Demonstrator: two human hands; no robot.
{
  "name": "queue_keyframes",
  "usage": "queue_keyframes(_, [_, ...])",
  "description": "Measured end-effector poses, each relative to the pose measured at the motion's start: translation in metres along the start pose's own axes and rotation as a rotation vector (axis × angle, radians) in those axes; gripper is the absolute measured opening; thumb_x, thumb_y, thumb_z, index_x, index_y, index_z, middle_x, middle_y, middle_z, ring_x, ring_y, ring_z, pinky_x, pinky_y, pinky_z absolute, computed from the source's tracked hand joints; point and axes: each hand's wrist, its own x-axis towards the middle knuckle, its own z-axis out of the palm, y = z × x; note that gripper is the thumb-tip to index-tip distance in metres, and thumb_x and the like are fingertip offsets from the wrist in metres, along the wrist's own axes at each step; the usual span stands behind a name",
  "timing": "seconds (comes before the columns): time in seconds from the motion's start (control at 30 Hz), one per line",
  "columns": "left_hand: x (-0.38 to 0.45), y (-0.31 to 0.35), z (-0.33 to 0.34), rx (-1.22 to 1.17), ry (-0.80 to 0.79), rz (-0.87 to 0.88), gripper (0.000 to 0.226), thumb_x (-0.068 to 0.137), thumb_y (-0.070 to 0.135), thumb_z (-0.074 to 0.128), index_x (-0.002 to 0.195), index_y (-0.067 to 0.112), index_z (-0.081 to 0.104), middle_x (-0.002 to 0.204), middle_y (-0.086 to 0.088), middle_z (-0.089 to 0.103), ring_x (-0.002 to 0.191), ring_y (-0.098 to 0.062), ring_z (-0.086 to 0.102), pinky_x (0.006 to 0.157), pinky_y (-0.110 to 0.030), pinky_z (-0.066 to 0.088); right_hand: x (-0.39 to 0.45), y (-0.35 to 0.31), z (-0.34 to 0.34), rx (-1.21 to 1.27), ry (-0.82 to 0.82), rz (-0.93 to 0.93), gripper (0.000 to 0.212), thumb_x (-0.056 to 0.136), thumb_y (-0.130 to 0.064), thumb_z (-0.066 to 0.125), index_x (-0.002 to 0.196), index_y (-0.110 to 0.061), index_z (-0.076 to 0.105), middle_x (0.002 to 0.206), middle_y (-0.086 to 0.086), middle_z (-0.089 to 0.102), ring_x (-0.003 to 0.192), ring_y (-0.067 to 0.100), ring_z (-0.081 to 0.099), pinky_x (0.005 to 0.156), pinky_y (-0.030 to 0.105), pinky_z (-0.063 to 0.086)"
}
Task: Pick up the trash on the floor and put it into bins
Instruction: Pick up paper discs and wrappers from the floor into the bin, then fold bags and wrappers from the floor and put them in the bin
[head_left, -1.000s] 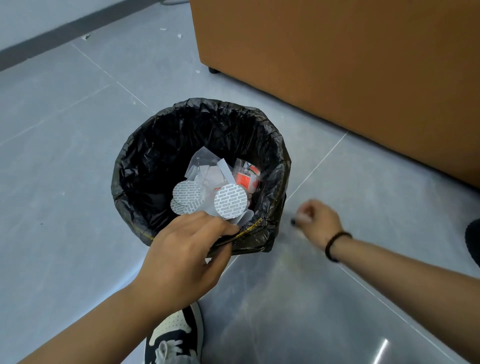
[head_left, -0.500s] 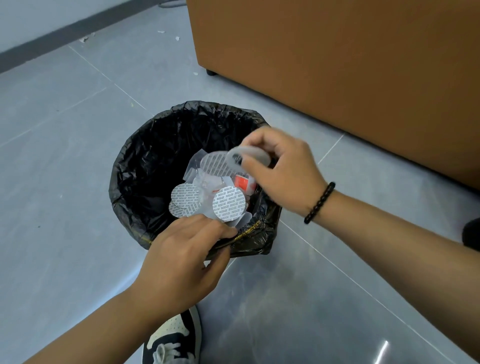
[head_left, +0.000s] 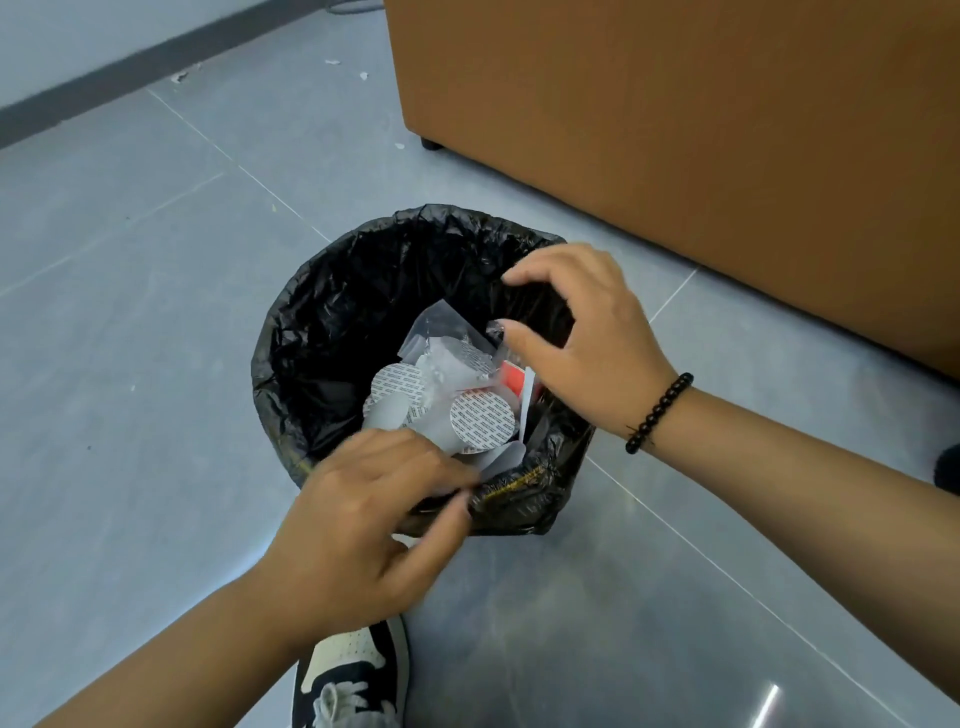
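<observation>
Printed round seals in bin; print illegible.

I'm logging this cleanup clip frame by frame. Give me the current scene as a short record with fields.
bin: black-lined bin on the grey floor
contents: round printed discs, clear plastic wrap, a red piece
left hand: at the near rim, blurred, grip unclear
right hand: empty, fingers loosely curled above the bin's far side
nearby: brown cabinet, small scraps by the wall
</observation>
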Motion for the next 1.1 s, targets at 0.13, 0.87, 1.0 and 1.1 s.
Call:
queue_keyframes(0.13, [0.003, -0.011, -0.011, 0.113, 0.356, -0.283, 0.030, 0.085, 0.012, 0.056, 0.113, 0.004, 0.062, 0.127, -0.009, 0.055, 0.122, -0.020, 0.049, 0.108, -0.032, 0.035, -0.007, 0.008, -0.002, -0.066, -0.134, 0.332, 0.069, 0.085, -0.008, 0.057, 0.144, -0.017, 0.024, 0.142, 0.003, 0.028, 0.133, 0.020, 0.024, 0.104, 0.019, 0.019])
queue_keyframes(0.87, [0.032, 0.098, 0.009, -0.523, -0.399, -0.905, 0.037, 0.089, 0.002, 0.052, 0.118, 0.025, 0.048, 0.101, -0.011, 0.068, 0.076, -0.023, 0.073, 0.063, -0.036, 0.059, -0.169, -0.022, -0.180, 0.302, -0.115, 1.098, 0.029, 0.082, 0.009, 0.038, 0.101, -0.001, 0.057, 0.095, 0.024, 0.062, 0.091, 0.042, 0.064, 0.070, 0.056, 0.057])
queue_keyframes(1.0, [0.046, 0.123, 0.011, -0.614, -0.488, -0.868, 0.038, 0.094, 0.007, 0.052, 0.125, 0.030, 0.047, 0.105, -0.012, 0.070, 0.080, -0.030, 0.073, 0.065, -0.038, 0.060, -0.198, -0.034, -0.218, 0.217, -0.029, 1.034, 0.028, 0.080, 0.009, 0.044, 0.099, -0.008, 0.055, 0.100, 0.026, 0.065, 0.087, 0.039, 0.066, 0.067, 0.054, 0.057])
queue_keyframes(1.1, [0.061, 0.136, 0.016, -0.627, -0.525, -0.861, 0.029, 0.097, 0.019, 0.053, 0.124, 0.029, 0.050, 0.101, -0.008, 0.074, 0.081, -0.034, 0.073, 0.063, -0.035, 0.059, -0.206, -0.028, -0.234, 0.230, 0.018, 1.004, 0.029, 0.082, 0.008, 0.044, 0.101, -0.011, 0.055, 0.097, 0.025, 0.066, 0.086, 0.040, 0.067, 0.066, 0.056, 0.057])
